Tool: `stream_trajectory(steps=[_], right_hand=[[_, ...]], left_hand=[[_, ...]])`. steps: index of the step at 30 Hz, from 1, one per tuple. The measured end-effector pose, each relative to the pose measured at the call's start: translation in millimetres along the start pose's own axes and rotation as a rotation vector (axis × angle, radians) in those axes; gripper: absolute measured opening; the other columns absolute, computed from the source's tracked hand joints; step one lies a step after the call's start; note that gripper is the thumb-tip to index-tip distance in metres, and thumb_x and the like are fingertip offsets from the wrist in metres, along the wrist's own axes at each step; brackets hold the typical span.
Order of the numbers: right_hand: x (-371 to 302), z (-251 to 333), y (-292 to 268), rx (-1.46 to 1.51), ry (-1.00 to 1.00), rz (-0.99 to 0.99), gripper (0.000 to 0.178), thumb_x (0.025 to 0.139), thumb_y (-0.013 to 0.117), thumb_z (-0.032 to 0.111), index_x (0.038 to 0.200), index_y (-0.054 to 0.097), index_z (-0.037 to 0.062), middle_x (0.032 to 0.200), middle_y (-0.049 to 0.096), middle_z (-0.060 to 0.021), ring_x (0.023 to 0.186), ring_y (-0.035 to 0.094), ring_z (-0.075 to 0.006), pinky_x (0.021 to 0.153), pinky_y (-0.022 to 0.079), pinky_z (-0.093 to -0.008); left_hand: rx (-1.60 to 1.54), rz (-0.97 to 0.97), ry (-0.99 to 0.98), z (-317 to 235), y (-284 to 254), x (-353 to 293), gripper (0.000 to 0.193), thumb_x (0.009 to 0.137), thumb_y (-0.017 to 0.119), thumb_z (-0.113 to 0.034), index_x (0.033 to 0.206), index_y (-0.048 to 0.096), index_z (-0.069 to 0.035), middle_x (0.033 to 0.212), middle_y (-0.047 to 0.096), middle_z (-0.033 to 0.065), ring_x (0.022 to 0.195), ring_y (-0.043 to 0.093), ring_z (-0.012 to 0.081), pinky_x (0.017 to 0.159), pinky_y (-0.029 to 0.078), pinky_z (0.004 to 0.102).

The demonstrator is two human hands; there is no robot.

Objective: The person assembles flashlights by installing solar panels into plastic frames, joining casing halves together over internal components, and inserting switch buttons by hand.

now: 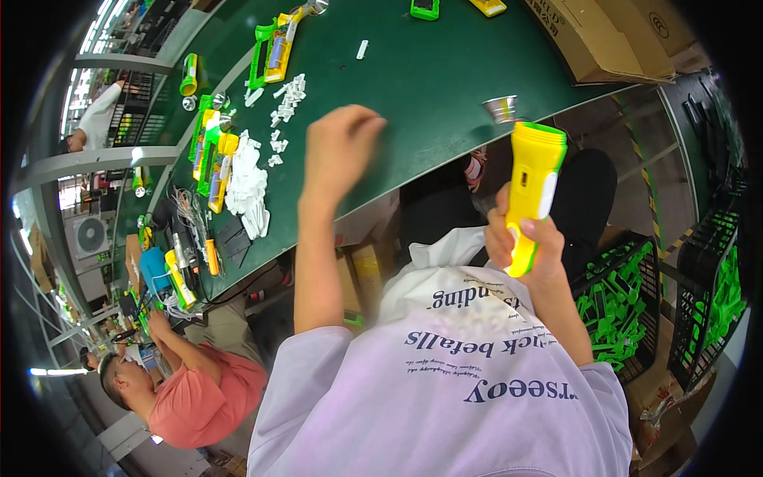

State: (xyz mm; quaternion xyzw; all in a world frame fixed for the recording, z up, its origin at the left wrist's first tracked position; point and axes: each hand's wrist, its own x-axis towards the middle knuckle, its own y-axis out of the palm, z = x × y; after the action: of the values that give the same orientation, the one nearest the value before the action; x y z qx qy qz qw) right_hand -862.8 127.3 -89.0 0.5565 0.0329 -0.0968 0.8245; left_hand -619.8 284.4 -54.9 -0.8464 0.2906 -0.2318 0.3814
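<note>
In my right hand [531,248] is a yellow flashlight [534,171] with green trim, its handle gripped and its wide head pointing up. A silver reflector cup [501,109] sits just off the head, apart from the housing. My left hand [342,151] is over the green table [429,95], its fingers curled and smeared by motion; whether they hold anything is hidden. Left of it lie small white plastic pieces [289,99] and a larger white heap [248,187]. Beyond that heap lie open yellow-green flashlight housings [214,163] with batteries inside.
Another open flashlight [278,49] lies at the far left. Cardboard boxes [600,40] stand at the far right. Black crates hold green parts [612,306] to my right. Tools, including an orange-handled screwdriver [211,256], lie at the table's left. A person in a red shirt [211,397] works nearby.
</note>
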Motion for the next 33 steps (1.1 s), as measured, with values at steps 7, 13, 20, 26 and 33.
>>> stream_trajectory(steps=[7, 13, 20, 26, 33], right_hand=[[5, 9, -5, -0.090, -0.011, 0.049, 0.039, 0.082, 0.063, 0.026, 0.105, 0.042, 0.0032, 0.064, 0.045, -0.0065, 0.050, 0.047, -0.0162, 0.044, 0.041, -0.0277], [4, 2, -3, 0.008, -0.018, 0.021, 0.035, 0.081, 0.067, 0.022, 0.104, 0.050, 0.0025, 0.064, 0.050, -0.0068, 0.048, 0.050, -0.0156, 0.045, 0.042, -0.0270], [3, 8, -11, 0.144, -0.027, 0.058, 0.034, 0.083, 0.065, 0.022, 0.106, 0.049, 0.0036, 0.066, 0.051, -0.0072, 0.050, 0.051, -0.0162, 0.046, 0.041, -0.0286], [3, 6, -12, 0.215, -0.030, 0.206, 0.037, 0.083, 0.065, 0.025, 0.108, 0.049, 0.0032, 0.066, 0.051, -0.0078, 0.050, 0.051, -0.0170, 0.047, 0.041, -0.0294], [-7, 4, -10, 0.217, -0.046, 0.274, 0.040, 0.082, 0.066, 0.026, 0.107, 0.050, -0.0005, 0.066, 0.051, -0.0089, 0.051, 0.051, -0.0172, 0.047, 0.043, -0.0298]], left_hand=[[0.180, -0.028, -0.194, 32, -28, 5, 0.022, 0.078, 0.078, -0.017, 0.090, 0.069, -0.001, 0.072, 0.065, 0.0062, 0.063, 0.060, 0.0136, 0.060, 0.048, 0.0285], [0.129, 0.038, -0.292, 44, -25, 12, 0.020, 0.076, 0.077, -0.013, 0.076, 0.061, -0.001, 0.068, 0.064, 0.0046, 0.063, 0.059, 0.0112, 0.057, 0.046, 0.0265], [-0.591, -0.022, -0.352, -28, 8, -2, 0.016, 0.087, 0.067, -0.003, 0.101, 0.064, 0.005, 0.092, 0.067, 0.0096, 0.087, 0.065, 0.0174, 0.077, 0.055, 0.0307], [-1.118, 0.200, -0.051, -100, 53, -36, 0.013, 0.080, 0.069, 0.008, 0.092, 0.067, 0.002, 0.098, 0.064, 0.0087, 0.084, 0.061, 0.0126, 0.073, 0.050, 0.0251], [-1.079, 0.251, -0.074, -141, 56, -44, 0.013, 0.081, 0.070, 0.008, 0.093, 0.068, 0.003, 0.093, 0.066, 0.0073, 0.078, 0.063, 0.0115, 0.071, 0.050, 0.0237]])
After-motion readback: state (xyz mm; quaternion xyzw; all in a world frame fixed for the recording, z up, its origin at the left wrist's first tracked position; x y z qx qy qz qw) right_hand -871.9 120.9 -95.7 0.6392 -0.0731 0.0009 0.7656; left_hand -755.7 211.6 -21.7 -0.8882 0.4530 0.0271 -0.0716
